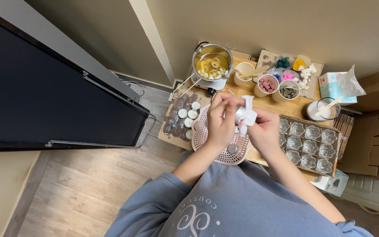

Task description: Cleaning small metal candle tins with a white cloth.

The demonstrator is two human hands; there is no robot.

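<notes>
On the bench (268, 104), a pot (212, 61) sits far left, three cups (266, 83) to its right, a perforated tray (218, 140) nearer, a box of glass jars (308, 142) at its right

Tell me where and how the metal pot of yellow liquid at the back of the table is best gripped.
Probably by its long handle, coming from the front left. The metal pot stands upright holding liquid with floating pieces, so the bowl likely shouldn't be grasped or tipped. The handle juts down-left, away from the cups.

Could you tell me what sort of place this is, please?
Probably a home craft corner for candle making: a pot of melting wax, a box of small glass holders, and cups of coloured wax pieces on a low wooden table.
</notes>
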